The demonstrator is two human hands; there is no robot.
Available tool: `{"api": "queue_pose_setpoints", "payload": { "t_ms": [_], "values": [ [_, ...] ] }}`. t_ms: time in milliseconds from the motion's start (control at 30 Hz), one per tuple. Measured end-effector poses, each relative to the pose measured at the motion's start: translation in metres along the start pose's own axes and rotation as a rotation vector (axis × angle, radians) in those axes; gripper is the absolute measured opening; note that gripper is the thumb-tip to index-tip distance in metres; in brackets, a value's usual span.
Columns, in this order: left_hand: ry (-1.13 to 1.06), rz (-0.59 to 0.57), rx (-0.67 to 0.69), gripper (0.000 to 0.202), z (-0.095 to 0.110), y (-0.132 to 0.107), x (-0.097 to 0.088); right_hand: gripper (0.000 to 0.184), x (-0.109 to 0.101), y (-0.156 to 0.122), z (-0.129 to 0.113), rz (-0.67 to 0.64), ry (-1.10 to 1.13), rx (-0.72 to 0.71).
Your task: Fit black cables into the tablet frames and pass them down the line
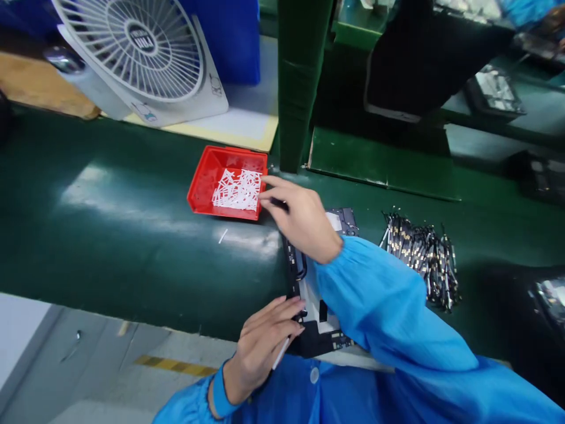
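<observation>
My right hand (pixel 301 221) reaches to the right rim of a red bin (pixel 200 188), its fingertips beside a heap of thin white strips (pixel 238 189). Something short and black (pixel 279 204) shows between its bent fingers; I cannot make out its kind. My left hand (pixel 267 338) rests with its fingertips at the left edge of an opened flat device (pixel 315 330), which has a black frame and a silver-grey middle. A slim white stick (pixel 281 353) is held between its fingers. My right sleeve and hand cover part of the device.
One loose white strip (pixel 223 236) lies on the green table (pixel 132 247) in front of the bin. Right of my arm is a pile of black cables (pixel 424 253). A white fan (pixel 141 47) and a green post (pixel 300 88) stand at the back.
</observation>
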State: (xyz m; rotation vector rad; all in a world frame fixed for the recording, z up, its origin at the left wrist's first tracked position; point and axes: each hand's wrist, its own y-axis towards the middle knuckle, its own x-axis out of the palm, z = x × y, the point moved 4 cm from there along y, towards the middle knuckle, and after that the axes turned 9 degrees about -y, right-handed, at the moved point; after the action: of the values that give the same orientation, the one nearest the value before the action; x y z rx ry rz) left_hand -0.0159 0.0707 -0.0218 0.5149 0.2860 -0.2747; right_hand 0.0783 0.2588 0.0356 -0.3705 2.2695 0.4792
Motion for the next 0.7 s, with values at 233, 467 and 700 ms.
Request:
{"api": "queue_pose_setpoints", "payload": {
  "t_ms": [233, 467, 700],
  "values": [
    [0.010, -0.101, -0.066, 0.019, -0.032, 0.034, -0.013, 0.040, -0.037, -0.151, -0.001, -0.207, 0.051, 0.221],
    [-0.173, -0.089, -0.210, 0.018, -0.053, 0.043, -0.008, 0.019, 0.008, -0.210, 0.001, 0.103, 0.071, 0.115],
    [-0.184, -0.092, -0.187, 0.022, -0.051, 0.041, -0.007, 0.022, 0.008, -0.209, 0.007, 0.017, -0.116, 0.107]
  ]
}}
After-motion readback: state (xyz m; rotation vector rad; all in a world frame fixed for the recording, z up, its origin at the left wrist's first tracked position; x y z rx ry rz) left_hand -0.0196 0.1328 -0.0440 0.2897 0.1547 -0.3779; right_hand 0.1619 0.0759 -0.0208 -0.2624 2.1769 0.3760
